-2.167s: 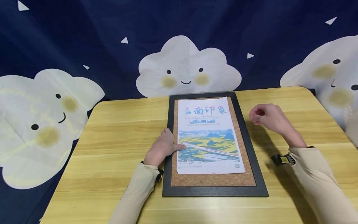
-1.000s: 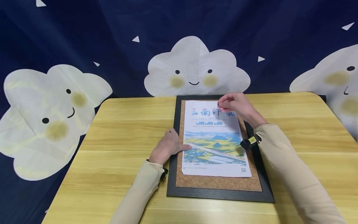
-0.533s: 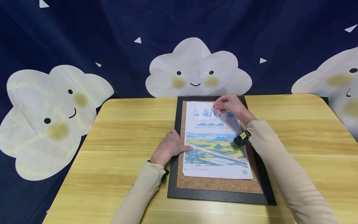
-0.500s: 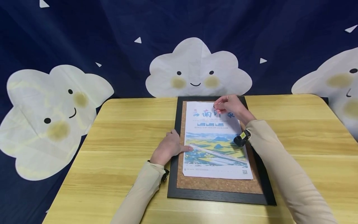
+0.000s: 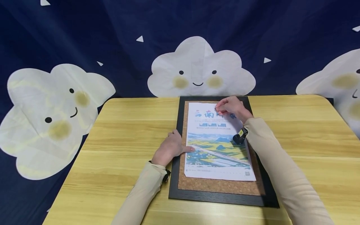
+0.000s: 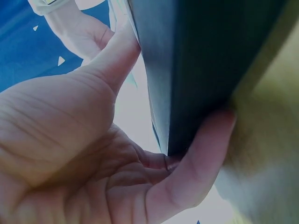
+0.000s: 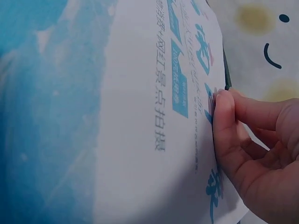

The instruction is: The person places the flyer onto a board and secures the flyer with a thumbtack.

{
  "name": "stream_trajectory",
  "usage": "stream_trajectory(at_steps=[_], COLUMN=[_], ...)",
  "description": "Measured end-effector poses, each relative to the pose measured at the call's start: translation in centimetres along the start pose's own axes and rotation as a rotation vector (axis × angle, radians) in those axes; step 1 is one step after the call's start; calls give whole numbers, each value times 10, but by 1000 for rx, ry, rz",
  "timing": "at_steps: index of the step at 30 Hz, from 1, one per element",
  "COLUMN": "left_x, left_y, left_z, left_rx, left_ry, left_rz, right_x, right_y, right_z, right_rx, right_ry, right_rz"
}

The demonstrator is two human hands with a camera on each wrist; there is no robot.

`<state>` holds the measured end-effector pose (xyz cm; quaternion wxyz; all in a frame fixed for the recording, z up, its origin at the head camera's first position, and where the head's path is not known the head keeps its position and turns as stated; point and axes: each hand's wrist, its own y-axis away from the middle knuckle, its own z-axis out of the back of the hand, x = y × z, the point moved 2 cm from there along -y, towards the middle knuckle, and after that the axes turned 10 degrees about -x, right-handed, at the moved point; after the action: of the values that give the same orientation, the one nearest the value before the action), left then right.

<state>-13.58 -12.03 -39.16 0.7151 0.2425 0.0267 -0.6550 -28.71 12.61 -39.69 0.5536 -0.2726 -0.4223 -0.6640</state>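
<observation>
A printed poster with blue lettering and a landscape lies on a cork board in a black frame. At the frame's left side, my left hand grips the board, its thumb pressing the poster's left edge. In the left wrist view its fingers curl around the frame's side. My right hand is at the poster's upper part, among the lettering. Thumb and forefinger pinch a small dark thumbtack there, mostly hidden by the fingertips. The right wrist view shows those fingertips right at the paper.
The board lies on a light wooden table, near its back edge. Behind the table hangs a dark blue cloth printed with smiling clouds. A wrist camera on my right arm hangs over the poster.
My right hand has come left from above the table onto the upper poster, then sunk slightly with the thumbtack. The left hand keeps its grip on the board; the head view has shifted a little.
</observation>
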Motion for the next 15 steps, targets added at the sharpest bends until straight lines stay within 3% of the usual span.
stream_trajectory(at_steps=[15], left_x=[-2], left_y=[0], left_z=[1], left_rx=[9], left_ry=[-15], left_rz=[12], right_x=[9], right_y=[-4], right_z=[-4], right_rx=[31], right_ry=[51], right_rz=[-13])
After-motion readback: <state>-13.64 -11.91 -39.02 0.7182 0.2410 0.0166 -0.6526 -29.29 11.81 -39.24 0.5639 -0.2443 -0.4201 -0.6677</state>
